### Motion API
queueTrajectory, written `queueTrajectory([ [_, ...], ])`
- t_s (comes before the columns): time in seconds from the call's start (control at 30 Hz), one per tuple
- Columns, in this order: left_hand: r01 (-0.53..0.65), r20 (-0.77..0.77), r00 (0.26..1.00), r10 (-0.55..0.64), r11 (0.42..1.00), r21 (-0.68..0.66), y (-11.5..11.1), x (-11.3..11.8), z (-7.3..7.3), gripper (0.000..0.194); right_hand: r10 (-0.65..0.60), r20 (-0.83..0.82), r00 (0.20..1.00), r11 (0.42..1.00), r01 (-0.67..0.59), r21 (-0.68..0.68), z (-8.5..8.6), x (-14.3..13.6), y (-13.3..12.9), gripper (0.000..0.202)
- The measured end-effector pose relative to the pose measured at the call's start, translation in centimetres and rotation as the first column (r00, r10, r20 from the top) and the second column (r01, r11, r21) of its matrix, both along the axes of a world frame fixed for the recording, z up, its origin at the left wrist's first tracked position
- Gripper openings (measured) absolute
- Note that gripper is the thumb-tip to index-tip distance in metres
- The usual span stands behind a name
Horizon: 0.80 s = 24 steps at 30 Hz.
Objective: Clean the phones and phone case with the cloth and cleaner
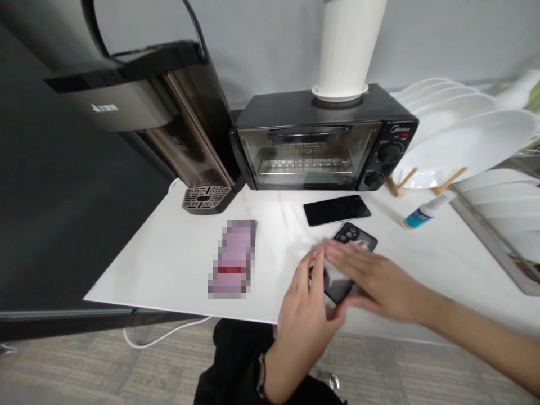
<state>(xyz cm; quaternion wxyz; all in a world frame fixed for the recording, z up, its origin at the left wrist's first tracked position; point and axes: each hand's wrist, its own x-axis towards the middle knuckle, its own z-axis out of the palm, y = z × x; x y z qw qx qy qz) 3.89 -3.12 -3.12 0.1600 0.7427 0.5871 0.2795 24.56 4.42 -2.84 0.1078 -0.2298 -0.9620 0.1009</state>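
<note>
A dark smartphone (338, 288) lies back up near the front of the white table, its camera lenses at the far end. My left hand (304, 306) is closed at its left side, fingertips on the edge. Across the phone's back lies my right hand (375, 278), slightly blurred, with the fingers together and the thumb by the lower edge. Between the hands a pale patch shows on the back; I cannot tell whether it is a print or a thin cloth. Just behind rests a second phone (337, 210), its black screen up.
A pixelated pink, flat object (234, 256) with a red band lies to the left. Behind stand a drink dispenser (185, 129) and a toaster oven (314, 154) bearing a white pot (348, 50). A small spray bottle (422, 214) and racked white plates (472, 143) are at the right.
</note>
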Motion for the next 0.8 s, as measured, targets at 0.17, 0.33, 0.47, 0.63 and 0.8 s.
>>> queueTrajectory([
  [0.17, -0.012, -0.024, 1.000, 0.012, 1.000, 0.002, 0.0, 0.1, -0.1, 0.104, -0.032, -0.053, 0.998, 0.999, 0.031, -0.027, 0.0, 0.2, -0.2, 0.107],
  [0.33, -0.018, -0.031, 0.999, 0.017, 1.000, -0.005, 0.0, 0.1, 0.0, 0.105, -0.073, -0.037, 0.997, 0.997, 0.074, 0.024, -0.4, 1.2, 0.4, 0.100],
  [0.47, -0.021, -0.027, 0.999, 0.021, 1.000, -0.009, 0.0, 0.1, 0.1, 0.106, -0.189, -0.058, 0.980, 0.977, 0.194, 0.092, -0.6, 1.5, 0.7, 0.110],
  [0.63, 0.007, -0.027, 1.000, -0.008, 1.000, -0.010, 0.0, 0.0, 0.1, 0.104, -0.042, -0.009, 0.999, 0.999, 0.042, 0.007, -0.6, 1.5, 0.2, 0.109],
  [0.8, 0.004, -0.036, 0.999, -0.004, 1.000, 0.002, 0.1, -0.1, 0.1, 0.104, -0.213, -0.081, 0.974, 0.974, 0.218, 0.063, -0.7, 0.9, 0.4, 0.112],
])
